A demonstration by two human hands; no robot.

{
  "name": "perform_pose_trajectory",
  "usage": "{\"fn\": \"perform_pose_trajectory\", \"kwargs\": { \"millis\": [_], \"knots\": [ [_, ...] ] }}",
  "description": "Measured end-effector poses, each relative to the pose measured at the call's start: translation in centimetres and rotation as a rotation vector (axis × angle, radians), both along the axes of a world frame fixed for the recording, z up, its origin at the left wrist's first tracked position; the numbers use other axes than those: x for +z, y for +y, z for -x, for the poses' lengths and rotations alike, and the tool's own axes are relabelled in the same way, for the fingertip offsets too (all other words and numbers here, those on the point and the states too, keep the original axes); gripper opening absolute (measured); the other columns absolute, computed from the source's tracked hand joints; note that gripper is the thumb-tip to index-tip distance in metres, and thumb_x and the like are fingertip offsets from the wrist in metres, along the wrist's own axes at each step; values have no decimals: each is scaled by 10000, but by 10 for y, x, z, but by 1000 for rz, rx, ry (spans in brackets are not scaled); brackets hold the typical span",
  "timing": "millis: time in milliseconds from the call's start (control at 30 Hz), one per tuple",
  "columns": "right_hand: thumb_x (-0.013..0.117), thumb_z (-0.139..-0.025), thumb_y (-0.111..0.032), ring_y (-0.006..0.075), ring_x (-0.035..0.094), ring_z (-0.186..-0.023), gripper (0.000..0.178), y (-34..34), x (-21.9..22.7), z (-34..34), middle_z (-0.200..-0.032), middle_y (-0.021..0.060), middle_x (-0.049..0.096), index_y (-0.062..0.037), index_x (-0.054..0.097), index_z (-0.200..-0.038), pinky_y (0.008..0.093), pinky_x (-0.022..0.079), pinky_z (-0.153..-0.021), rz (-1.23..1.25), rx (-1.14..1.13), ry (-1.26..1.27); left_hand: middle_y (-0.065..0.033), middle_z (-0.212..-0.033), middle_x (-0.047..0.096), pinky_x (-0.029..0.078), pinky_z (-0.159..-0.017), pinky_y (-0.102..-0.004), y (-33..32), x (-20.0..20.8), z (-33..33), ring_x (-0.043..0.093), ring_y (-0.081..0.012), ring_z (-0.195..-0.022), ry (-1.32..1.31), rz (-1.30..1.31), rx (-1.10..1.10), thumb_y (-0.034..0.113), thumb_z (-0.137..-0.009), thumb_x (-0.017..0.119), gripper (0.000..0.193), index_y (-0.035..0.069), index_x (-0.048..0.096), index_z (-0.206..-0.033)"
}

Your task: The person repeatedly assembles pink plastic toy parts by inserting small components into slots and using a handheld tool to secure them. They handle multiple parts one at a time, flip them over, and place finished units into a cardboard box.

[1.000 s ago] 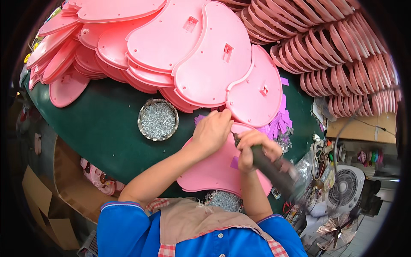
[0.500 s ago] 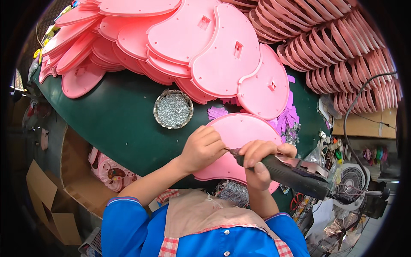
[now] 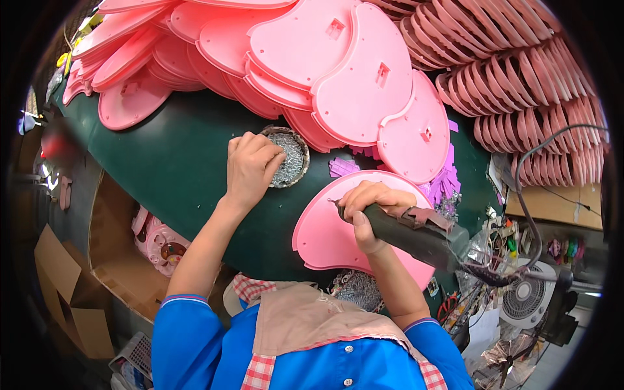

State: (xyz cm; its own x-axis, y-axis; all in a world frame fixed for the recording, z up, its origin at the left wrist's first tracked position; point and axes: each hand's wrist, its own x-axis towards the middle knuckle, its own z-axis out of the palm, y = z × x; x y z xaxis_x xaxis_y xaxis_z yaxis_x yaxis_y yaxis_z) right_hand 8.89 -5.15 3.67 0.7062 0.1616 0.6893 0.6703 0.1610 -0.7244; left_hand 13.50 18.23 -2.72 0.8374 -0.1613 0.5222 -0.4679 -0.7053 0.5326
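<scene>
My right hand (image 3: pixel 374 205) grips a dark power screwdriver (image 3: pixel 406 234), its fingers wrapped round the front of the body. The bit points left, over a curved pink plastic panel (image 3: pixel 325 234) lying in front of me. Whether a screw sits on the bit is too small to tell. At the left rim of a round bowl (image 3: pixel 305 170) filled with small silvery screws (image 3: pixel 290 156), my left hand (image 3: pixel 252 166) has its fingers bent and pressed together. What they hold, if anything, is hidden.
Stacked pink panels (image 3: pixel 364 84) cover the far side of the green table (image 3: pixel 175 169). Rows of pink parts (image 3: pixel 507 78) stand at the far right, beside purple pieces (image 3: pixel 445 179). More metal bits (image 3: pixel 356 289) lie near me. A cardboard box (image 3: pixel 117 253) is at left, a fan (image 3: pixel 526 296) at right.
My left hand has left the screwdriver's tip and moved up and left to the bowl of screws. The screwdriver has shifted slightly left and up in my right hand.
</scene>
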Motion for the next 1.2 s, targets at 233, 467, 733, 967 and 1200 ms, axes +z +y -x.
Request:
{"fn": "perform_pose_trajectory", "kwargs": {
  "millis": [233,467,733,967,1200],
  "knots": [
    [659,-853,62,202,597,-643,511,-7,7,-1,-754,116,625,-58,442,-1300,378,568,-653,-104,65,151,-80,-819,630,495,-638,-389,-27,13,42,602,-277,-745,57,262,-372,41,-757,829,163,35,682,-826],
    [651,-887,-37,206,574,-646,515,-3,54,38,-776,86,588,-145,385,-1315,404,549,-649,-210,60,208,-63,-826,663,496,-627,-347,-45,20,74,611,-233,-699,53,443,-503,30,-750,852,204,28,715,-902],
    [642,-853,83,231,602,-656,553,4,49,60,-800,130,622,-115,361,-1286,423,571,-671,-111,175,141,-54,-810,653,447,-588,-345,-42,21,105,596,-219,-683,-176,310,-375,46,-732,872,225,29,706,-883],
    [646,-770,141,203,620,-670,496,25,11,70,-779,123,623,-29,463,-1198,338,521,-623,-53,212,154,-84,-816,642,464,-599,-358,-14,22,143,593,-244,-696,42,310,-319,26,-754,837,198,9,699,-895],
    [610,-818,79,221,603,-655,463,12,15,62,-785,119,608,-53,423,-1221,402,562,-639,101,329,286,-84,-806,623,494,-611,-369,-26,13,145,602,-258,-711,115,290,-339,54,-775,832,187,16,686,-886]
  ]
}}
